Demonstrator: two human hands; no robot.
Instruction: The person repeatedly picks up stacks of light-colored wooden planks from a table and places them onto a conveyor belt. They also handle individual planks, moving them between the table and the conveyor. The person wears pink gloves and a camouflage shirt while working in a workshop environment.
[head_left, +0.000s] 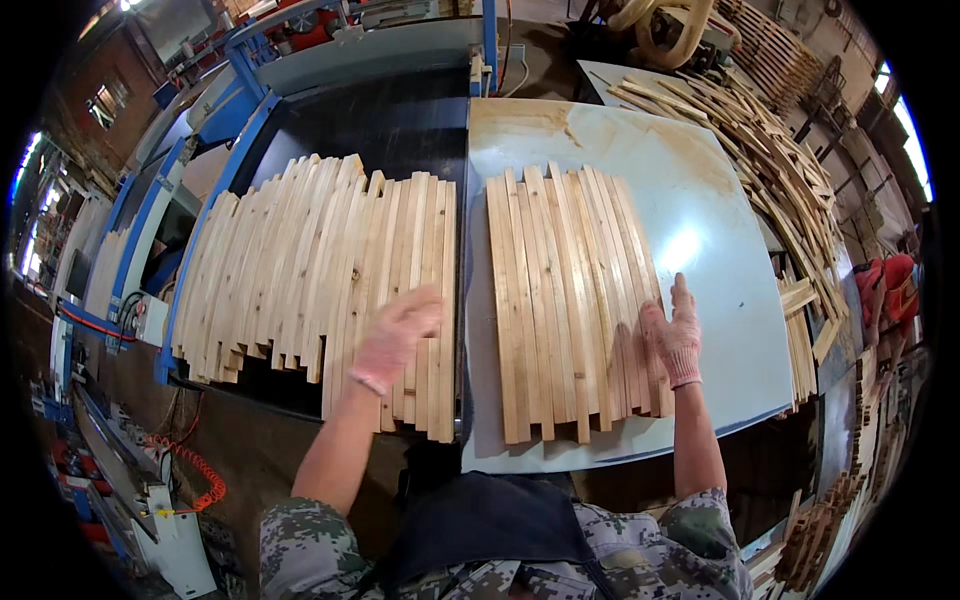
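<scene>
Two side-by-side batches of long, pale wooden strips lie lengthwise away from me. The left batch (290, 260) rests on a black belt surface, its ends uneven. The right batch (555, 300) lies on a smooth grey-white tabletop (715, 240). My left hand (400, 330), in a pinkish work glove and slightly blurred, hovers over the right part of the left batch with fingers extended and nothing held. Gloved the same way, my right hand (677, 338) is against the right edge of the right batch, fingers stretched forward; whether its palm presses the outer strip is hidden.
A blue machine frame (215, 215) runs along the left side. Past the tabletop's right edge lies a loose heap of thin wooden offcuts (775, 170). A red coiled hose (205, 475) hangs at lower left. Someone in red (888, 290) is at the far right.
</scene>
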